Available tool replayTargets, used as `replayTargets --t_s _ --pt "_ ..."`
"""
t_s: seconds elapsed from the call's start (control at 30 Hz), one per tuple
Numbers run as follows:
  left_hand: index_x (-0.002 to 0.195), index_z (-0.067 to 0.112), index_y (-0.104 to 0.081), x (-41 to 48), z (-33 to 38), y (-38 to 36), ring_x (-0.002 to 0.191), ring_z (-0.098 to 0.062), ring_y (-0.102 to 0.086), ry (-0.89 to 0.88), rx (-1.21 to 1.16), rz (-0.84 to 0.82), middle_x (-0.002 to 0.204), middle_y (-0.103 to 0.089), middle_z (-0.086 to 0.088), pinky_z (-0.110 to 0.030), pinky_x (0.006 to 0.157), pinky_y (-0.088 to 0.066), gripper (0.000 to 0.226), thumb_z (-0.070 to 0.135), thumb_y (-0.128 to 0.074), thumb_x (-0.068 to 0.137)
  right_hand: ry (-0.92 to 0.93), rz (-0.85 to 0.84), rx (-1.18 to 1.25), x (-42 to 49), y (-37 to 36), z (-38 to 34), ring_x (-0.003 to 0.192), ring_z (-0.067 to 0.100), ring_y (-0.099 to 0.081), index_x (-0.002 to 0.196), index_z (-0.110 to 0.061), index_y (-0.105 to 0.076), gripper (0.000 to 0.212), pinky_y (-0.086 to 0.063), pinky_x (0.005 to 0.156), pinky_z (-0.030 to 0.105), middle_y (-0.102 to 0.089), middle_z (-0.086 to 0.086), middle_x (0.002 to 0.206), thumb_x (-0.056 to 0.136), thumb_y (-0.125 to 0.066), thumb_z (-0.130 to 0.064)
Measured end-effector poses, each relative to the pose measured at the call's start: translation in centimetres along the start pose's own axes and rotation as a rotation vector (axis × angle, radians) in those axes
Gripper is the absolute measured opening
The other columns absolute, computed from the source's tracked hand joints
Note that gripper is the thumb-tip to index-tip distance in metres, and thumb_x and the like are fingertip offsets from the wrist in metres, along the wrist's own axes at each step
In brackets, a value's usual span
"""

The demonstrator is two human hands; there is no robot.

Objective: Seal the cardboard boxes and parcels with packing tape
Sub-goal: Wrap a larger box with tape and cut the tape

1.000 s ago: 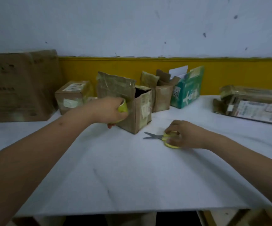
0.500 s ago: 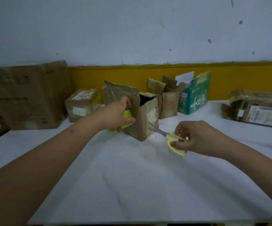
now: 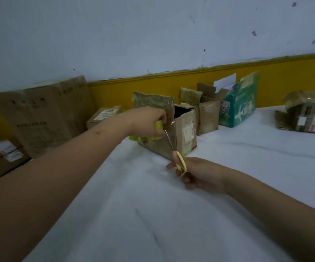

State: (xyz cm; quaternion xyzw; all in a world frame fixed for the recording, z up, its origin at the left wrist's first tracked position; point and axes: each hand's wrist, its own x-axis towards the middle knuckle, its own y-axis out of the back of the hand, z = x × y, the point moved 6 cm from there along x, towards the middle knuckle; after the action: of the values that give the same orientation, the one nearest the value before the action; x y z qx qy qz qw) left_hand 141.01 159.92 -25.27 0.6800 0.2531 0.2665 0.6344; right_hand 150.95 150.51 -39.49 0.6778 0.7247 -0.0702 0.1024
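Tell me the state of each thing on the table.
Brown cardboard box in the middle: open, flap upright.
Yellow-green tape roll: gripped by left hand at that box.
Yellow-handled scissors: held by right hand, blades raised.
Small brown box behind: flaps open.
Green printed box: open.
Labelled brown box at left: closed.

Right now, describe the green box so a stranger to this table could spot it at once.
Below the wall's yellow band, boxes line the white table. Right of a small brown box with raised flaps stands the green box, the only one not brown, white paper sticking out on top.
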Motion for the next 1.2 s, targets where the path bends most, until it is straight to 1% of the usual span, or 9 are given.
replayTargets --t_s 0.2,0.3,0.4,0.6,0.8,0.9,1.0,1.13,1.2 --pt "0.127 0.022 -0.051 0.2 -0.2 0.0 0.064 0.002 -0.049 -0.006 0.012 -0.005 0.108 -0.064 0.004 -0.032 0.07 -0.05 0.039 0.04 -0.062 0.095 0.096 0.002 0.11 2.0 0.2 0.2 0.057 0.009 -0.038 0.115 -0.014 -0.065 0.048 -0.032 0.05 0.021 -0.047 0.002 0.086 0.086 -0.06 -0.052" --pt "0.133 0.02 -0.049 0.3 -0.4 0.0 0.062 0.002 -0.046 0.004 0.052 0.002 0.117 -0.062 0.002 -0.029 0.069 -0.044 0.045 0.041 -0.061 0.095 0.148 0.02 0.099 2.9 -0.2 -0.2 0.058 0.01 -0.033 0.091 -0.023 -0.067 0.022 -0.028 0.05 0.02 -0.049 -0.001 0.084 0.1 -0.051 -0.034" --pt "0.136 0.019 -0.047 0.4 -0.8 0.0 0.061 0.002 -0.05 0.02 0.062 0.01 0.125 -0.06 -0.001 -0.028 0.062 -0.045 0.048 0.041 -0.061 0.095 0.188 0.042 0.08 3.6 -0.4 -0.5 0.059 0.009 -0.032 0.075 -0.028 -0.064 0.031 -0.028 0.047 0.018 -0.05 -0.006 0.082 0.102 -0.049 -0.024" --pt "0.138 0.019 -0.046 0.4 -2.0 0.1 0.058 0.0 -0.066 0.066 0.061 -0.016 0.128 -0.059 0.001 -0.02 0.05 -0.044 0.052 0.043 -0.061 0.095 0.246 0.088 0.035 4.5 -0.9 -1.1 0.053 0.006 -0.037 0.099 -0.023 -0.075 0.024 -0.031 0.048 0.018 -0.064 -0.007 0.077 0.098 -0.056 -0.037" --pt "0.12 0.024 -0.054 -1.0 -3.8 -0.8 0.052 -0.003 -0.068 0.146 -0.007 -0.096 0.099 -0.066 0.01 -0.03 0.058 -0.057 0.027 0.029 -0.061 0.094 0.302 0.08 -0.054 4.2 -1.8 -1.4 0.042 0.007 -0.037 0.098 -0.013 -0.072 0.035 -0.031 0.041 0.015 -0.065 0.003 0.071 0.102 -0.047 -0.037" --pt "0.112 0.023 -0.055 -2.3 -6.3 -2.0 0.057 -0.01 -0.071 0.244 -0.176 -0.091 0.096 -0.07 0.004 -0.035 0.059 -0.06 0.019 0.025 -0.063 0.094 0.279 0.122 -0.392 3.4 -1.7 -1.3 0.055 0.002 -0.053 0.097 -0.019 -0.074 0.025 -0.04 0.052 0.01 -0.066 -0.001 0.071 0.101 -0.051 -0.029" --pt "0.106 0.022 -0.056 -4.3 -8.6 -3.8 0.07 -0.017 -0.075 0.326 -0.462 -0.006 0.099 -0.07 -0.002 -0.039 0.06 -0.062 0.016 0.025 -0.067 0.094 0.244 0.241 -0.927 3.2 -0.9 -1.4 0.071 0.015 -0.053 0.089 -0.006 -0.066 0.03 -0.036 0.061 0.026 -0.064 0.008 0.081 0.098 -0.052 -0.032" --pt "0.108 0.014 -0.056 -8.0 -9.7 -6.4 0.069 -0.03 -0.074 0.409 -0.829 0.141 0.094 -0.076 -0.006 -0.047 0.067 -0.062 0.022 0.019 -0.069 0.093 0.134 0.307 -1.307 2.9 -1.0 -2.3 0.096 0.023 -0.059 0.102 -0.01 -0.06 0.016 -0.039 0.072 0.026 -0.048 0.002 0.092 0.101 -0.046 -0.018" --pt "0.11 0.01 -0.055 -9.6 -9.4 -7.4 0.067 -0.034 -0.073 0.43 -0.973 0.205 0.091 -0.077 -0.007 -0.047 0.067 -0.059 0.024 0.017 -0.07 0.092 0.13 0.302 -1.389 2.5 -1.9 -2.9 0.1 0.026 -0.061 0.107 -0.007 -0.06 0.018 -0.046 0.078 0.032 -0.052 0.006 0.093 0.102 -0.044 -0.012"
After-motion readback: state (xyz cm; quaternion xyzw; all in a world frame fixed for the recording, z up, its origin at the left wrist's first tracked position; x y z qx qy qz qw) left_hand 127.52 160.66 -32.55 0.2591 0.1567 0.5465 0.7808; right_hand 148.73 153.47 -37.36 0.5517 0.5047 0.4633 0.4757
